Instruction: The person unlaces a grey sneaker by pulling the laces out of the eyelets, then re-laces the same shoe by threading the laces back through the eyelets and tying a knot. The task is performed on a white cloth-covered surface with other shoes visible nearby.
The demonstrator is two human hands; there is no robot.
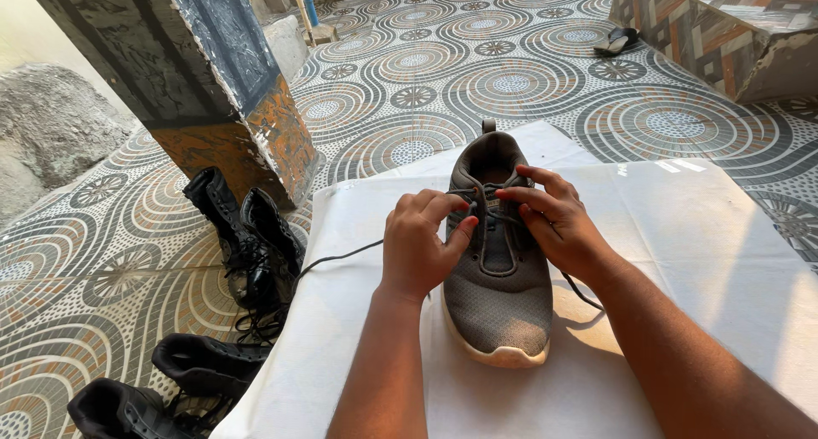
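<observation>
Patterned tile in cream, grey and rust rings covers the floor (511, 73), and on it stands a low surface (682, 260) draped in white cloth, which fills the lower right of the view. To the left rises a thick pillar (196, 73) painted dark above and orange below. At its foot, on the floor just beside the cloth's edge, stand two black boots (247, 239) upright, and two more black boots (162, 388) lie lower down near the bottom left corner. A dark sandal (617, 40) lies far off near a tiled step.

A grey mesh sneaker (500, 260) with a pale sole sits in the middle of the white cloth, toe pointing toward the person, heel tab away. Both hands rest over its lacing. The left hand (419, 243) is curled at the shoe's left side, its fingers closed on the dark lace (341, 256) near the upper eyelets — one end of that lace trails off leftward across the cloth. The right hand (558, 218) lies on the shoe's right side, its fingers pinching the lace at the top eyelets, with the other end running down past the wrist.
</observation>
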